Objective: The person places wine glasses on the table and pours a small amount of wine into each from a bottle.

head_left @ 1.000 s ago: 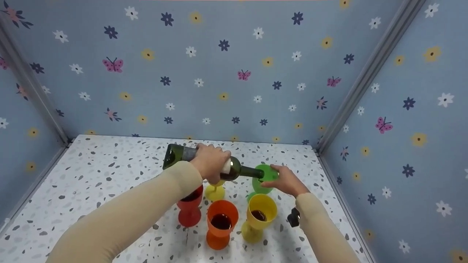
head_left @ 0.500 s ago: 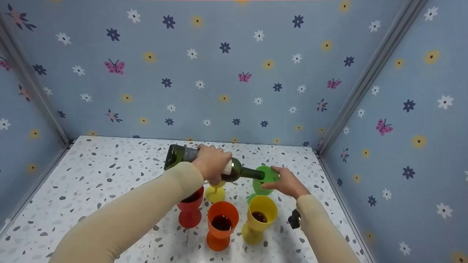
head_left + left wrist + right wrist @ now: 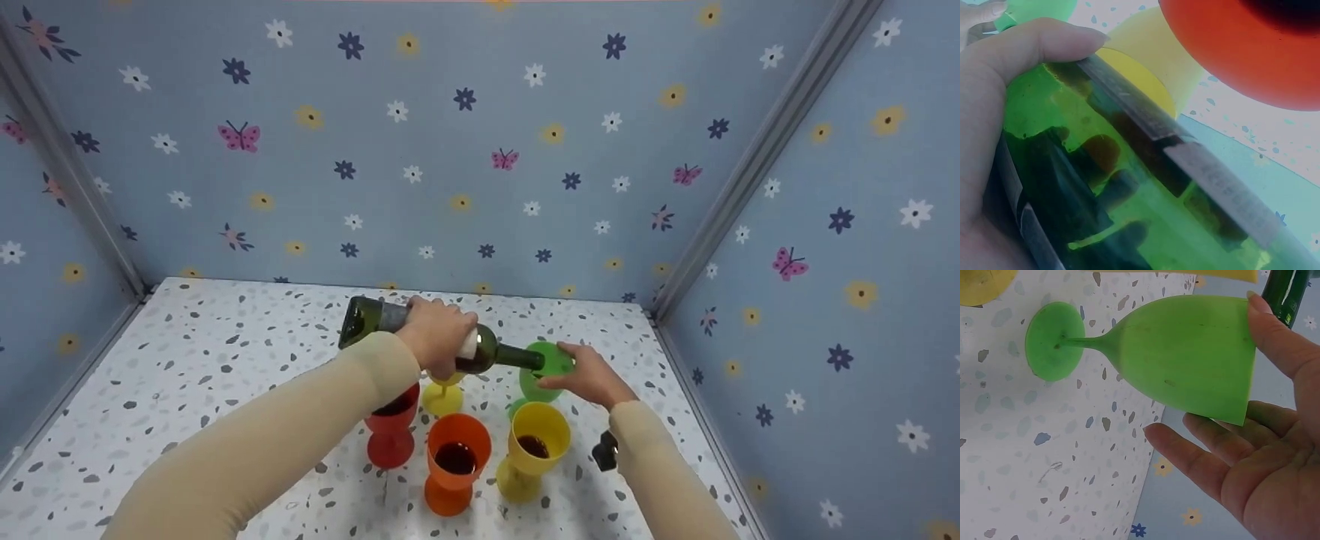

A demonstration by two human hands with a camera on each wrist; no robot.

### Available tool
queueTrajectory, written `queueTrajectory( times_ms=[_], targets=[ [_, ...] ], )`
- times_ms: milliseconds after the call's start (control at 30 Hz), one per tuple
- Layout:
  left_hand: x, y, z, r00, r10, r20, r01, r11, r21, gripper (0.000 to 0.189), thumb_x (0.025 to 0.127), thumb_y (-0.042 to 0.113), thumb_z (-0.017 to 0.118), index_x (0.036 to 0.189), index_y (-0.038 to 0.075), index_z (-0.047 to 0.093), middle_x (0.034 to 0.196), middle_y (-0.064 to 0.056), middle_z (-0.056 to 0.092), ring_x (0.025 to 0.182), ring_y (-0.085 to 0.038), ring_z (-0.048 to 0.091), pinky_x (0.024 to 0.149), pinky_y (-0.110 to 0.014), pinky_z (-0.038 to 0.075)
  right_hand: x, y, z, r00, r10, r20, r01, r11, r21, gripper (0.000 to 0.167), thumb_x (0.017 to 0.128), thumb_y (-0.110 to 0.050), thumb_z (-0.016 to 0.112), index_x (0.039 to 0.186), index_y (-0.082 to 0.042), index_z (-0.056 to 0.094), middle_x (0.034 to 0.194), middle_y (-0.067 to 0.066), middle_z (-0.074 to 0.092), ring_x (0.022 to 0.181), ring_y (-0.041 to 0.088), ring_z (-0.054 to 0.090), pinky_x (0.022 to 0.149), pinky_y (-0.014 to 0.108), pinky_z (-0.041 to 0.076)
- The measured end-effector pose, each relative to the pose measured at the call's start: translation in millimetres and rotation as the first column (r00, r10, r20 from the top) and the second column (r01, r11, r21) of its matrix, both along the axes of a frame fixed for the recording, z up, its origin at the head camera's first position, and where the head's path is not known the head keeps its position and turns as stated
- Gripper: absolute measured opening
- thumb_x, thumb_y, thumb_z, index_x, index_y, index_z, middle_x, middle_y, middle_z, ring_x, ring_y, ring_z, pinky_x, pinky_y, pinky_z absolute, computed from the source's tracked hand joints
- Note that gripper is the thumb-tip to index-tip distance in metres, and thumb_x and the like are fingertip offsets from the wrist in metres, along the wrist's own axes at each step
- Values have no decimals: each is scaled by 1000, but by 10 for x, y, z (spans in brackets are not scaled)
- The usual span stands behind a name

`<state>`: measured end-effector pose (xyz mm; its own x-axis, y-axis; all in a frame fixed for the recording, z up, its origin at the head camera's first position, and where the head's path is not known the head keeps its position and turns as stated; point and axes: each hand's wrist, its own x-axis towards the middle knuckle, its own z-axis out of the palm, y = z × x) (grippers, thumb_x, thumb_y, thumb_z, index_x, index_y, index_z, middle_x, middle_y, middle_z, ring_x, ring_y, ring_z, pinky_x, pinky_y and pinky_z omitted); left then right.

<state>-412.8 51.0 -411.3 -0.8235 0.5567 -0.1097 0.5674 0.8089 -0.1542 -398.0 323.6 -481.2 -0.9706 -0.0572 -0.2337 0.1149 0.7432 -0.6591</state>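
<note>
My left hand (image 3: 441, 334) grips a green glass wine bottle (image 3: 360, 322) round its body and tips it nearly level, neck to the right. Dark liquid shows through the glass in the left wrist view, where the thumb lies across the bottle (image 3: 1129, 208). The bottle's mouth is at the rim of a green goblet (image 3: 540, 388). With thumb and fingers my right hand (image 3: 592, 376) holds that goblet by its rim; the right wrist view shows the goblet's (image 3: 1179, 354) bowl, stem and round foot. The stream, if any, is hidden.
In front stand an orange goblet (image 3: 448, 495) and a yellow goblet (image 3: 520, 480), both with dark liquid. A red goblet (image 3: 390, 446) with dark liquid and another yellow goblet (image 3: 442, 399) are partly covered by the left arm and bottle. Flowered walls enclose the speckled table (image 3: 225, 330).
The head view has shifted very slightly. Both hands, the tilted bottle and the green goblet keep the same pose.
</note>
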Motion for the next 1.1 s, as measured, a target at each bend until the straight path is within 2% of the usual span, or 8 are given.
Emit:
queueTrajectory(
  times_ms=[333, 567, 733, 1100],
  targets=[
    [-25, -5, -28, 1000, 3, 0, -3, 1000, 0, 71, 61, 32, 87, 122, 13, 56, 101, -9, 65, 87, -30, 60, 83, -57, 48, 14, 5, 2, 1000, -8, 5, 8, 1000, -15, 89, 79, -36, 84, 151, -7, 40, 146, 16, 47, 126, 29, 50, 107, 54, 37],
    [-29, -21, -44, 1000, 3, 11, -3, 1000, 24, 67, 64, 32, 86, 122, 13, 57, 102, -9, 65, 89, -31, 61, 86, -63, 47, 26, 18, 9, 1000, 16, -9, -16, 1000, -18, 89, 80, -34, 83, 151, -4, 38, 145, 17, 48, 123, 28, 52, 106, 51, 40],
    [-27, -21, -53, 1000, 1, 10, -1, 1000, 20, 70, 64, 32, 86, 123, 12, 57, 104, -10, 65, 91, -32, 61, 86, -64, 46, 19, 17, -1, 1000, -5, 6, 5, 1000, -20, 90, 79, -36, 84, 151, -6, 39, 144, 15, 49, 122, 28, 53, 106, 53, 38],
    [-37, 0, -50, 1000, 12, 10, -12, 1000, 14, 72, 62, 31, 88, 125, 14, 57, 105, -9, 66, 91, -31, 60, 86, -60, 47, 23, 16, 1, 1000, -21, -1, 21, 999, -38, 88, 79, -34, 84, 151, -6, 40, 143, 15, 50, 122, 28, 53, 106, 53, 38]
  ],
)
